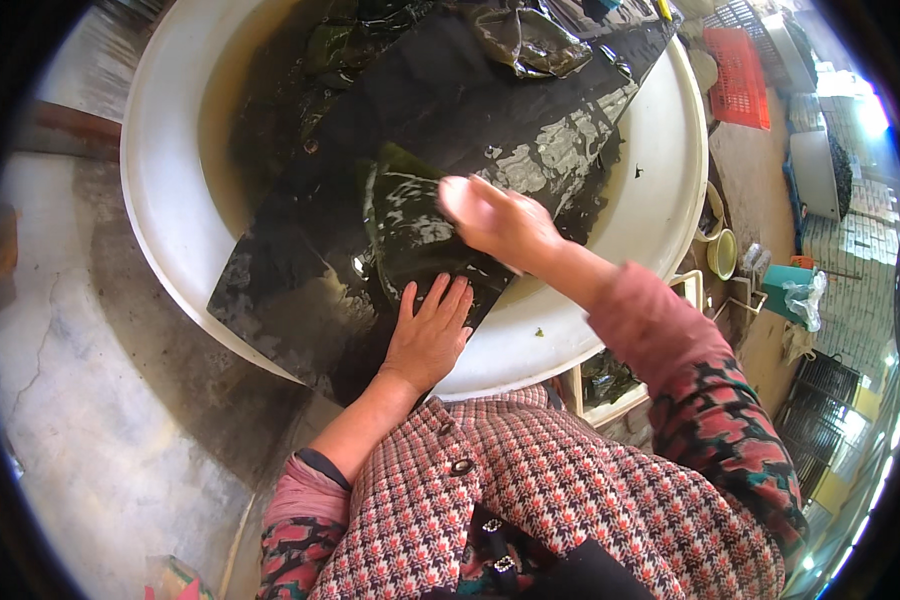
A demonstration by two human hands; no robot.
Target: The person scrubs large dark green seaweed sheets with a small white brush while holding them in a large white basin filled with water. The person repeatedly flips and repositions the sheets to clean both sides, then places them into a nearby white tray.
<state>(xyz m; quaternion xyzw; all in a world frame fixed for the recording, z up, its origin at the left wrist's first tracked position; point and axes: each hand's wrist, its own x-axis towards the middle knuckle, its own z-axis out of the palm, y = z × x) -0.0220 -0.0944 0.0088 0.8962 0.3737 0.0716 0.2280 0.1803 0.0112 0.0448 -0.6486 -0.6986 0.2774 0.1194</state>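
Note:
A dark, wet board (300,300) lies slantwise across a large round white tub (157,202) of brownish water. On the board is a glossy, dark green sheet, apparently a kelp frond (405,202). My left hand (429,330) rests flat on the frond's near end, fingers spread and pointing away from me. My right hand (499,221), blurred by motion, is over the frond's right side; its fingers are curled, and whether something is inside them cannot be seen. More crumpled wet fronds (532,41) lie at the board's far end, and others are in the water at the far left.
The tub's near rim touches my checked garment. Right of the tub stand a red plastic crate (739,79), a grey-white bin (816,172) with dark contents, a teal bucket (784,289) and black crates (810,420). A white-framed container (607,390) is by the near right rim.

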